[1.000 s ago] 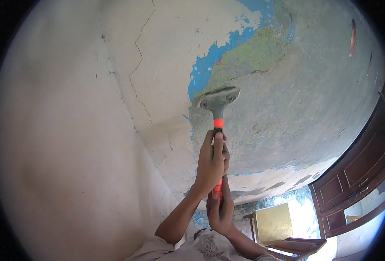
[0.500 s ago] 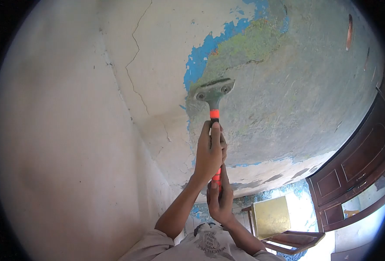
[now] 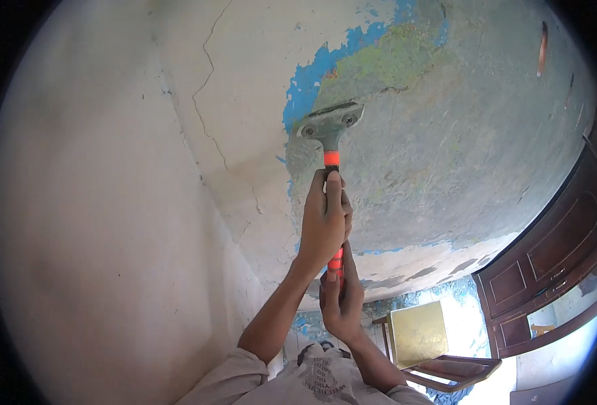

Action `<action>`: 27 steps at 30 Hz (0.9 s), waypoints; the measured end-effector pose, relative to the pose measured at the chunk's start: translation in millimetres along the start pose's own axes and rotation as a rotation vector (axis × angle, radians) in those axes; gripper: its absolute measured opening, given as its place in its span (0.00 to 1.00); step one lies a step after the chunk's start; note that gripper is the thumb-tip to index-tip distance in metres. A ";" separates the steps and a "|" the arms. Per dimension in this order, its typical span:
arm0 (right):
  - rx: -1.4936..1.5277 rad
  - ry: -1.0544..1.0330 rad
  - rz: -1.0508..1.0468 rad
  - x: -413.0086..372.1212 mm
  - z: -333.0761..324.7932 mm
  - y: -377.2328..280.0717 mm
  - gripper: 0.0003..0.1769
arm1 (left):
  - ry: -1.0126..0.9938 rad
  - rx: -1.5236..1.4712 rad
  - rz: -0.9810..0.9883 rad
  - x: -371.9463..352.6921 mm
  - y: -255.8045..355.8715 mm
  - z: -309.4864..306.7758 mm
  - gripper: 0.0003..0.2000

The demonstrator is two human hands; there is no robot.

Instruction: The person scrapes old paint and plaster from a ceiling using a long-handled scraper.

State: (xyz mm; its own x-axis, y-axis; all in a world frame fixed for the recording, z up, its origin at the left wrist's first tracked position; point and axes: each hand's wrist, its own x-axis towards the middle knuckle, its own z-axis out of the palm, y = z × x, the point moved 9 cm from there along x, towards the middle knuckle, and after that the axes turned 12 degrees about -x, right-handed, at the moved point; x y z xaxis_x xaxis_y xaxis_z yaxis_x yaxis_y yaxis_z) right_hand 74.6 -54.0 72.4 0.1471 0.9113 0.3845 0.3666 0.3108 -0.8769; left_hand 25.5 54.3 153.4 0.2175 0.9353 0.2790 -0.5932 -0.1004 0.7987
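Observation:
A long-handled scraper (image 3: 330, 129) with a grey head and an orange-and-black handle points up along the wall (image 3: 406, 169). Wrapped round the upper handle, just below the orange collar, is my left hand (image 3: 325, 219). My right hand (image 3: 342, 304) grips the handle's lower end. The wide blade overlaps the bare grey-green plaster, just right of a strip of blue paint (image 3: 302, 91). Cream paint (image 3: 251, 88) covers the wall left of that strip, with a long thin crack running down it. My fingers hide part of the handle.
A room corner runs down at left, beside a pale side wall (image 3: 109, 223). At lower right stand a chair with a yellowish seat (image 3: 420, 331) and a dark wooden cabinet (image 3: 548, 250). Blue and white flakes litter the floor (image 3: 457, 297) below.
The scraper and both my hands have moved up the wall a little. My grip is the same, and the blade now sits closer to the blue paint's upper part.

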 end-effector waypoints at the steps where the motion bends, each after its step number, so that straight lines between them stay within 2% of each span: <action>1: -0.016 -0.007 0.011 -1.2 1.7 4.2 0.34 | 0.016 0.009 -0.004 -1.2 -4.1 -3.8 0.17; 6: -0.015 0.057 -0.101 -1.2 4.1 9.9 0.33 | 0.029 0.059 -0.004 -4.2 -12.9 -12.1 0.17; 11: -0.037 0.017 -0.012 -2.0 3.7 2.1 0.33 | 0.022 0.002 -0.016 -2.3 -6.1 -7.4 0.17; 23: -0.057 0.044 -0.057 -6.3 10.5 11.6 0.32 | 0.036 0.051 -0.013 -7.5 -14.3 -18.5 0.17; 27: -0.043 0.064 -0.039 -0.6 6.1 2.7 0.31 | 0.032 0.033 -0.011 1.4 0.8 -5.1 0.17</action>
State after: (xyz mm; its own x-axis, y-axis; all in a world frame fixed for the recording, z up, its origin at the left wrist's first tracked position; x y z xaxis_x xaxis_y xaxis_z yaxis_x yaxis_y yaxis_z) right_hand 69.9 -52.0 68.0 0.1893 0.8793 0.4371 0.4122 0.3329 -0.8481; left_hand 21.4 57.3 151.6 0.1988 0.9466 0.2538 -0.5654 -0.1008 0.8186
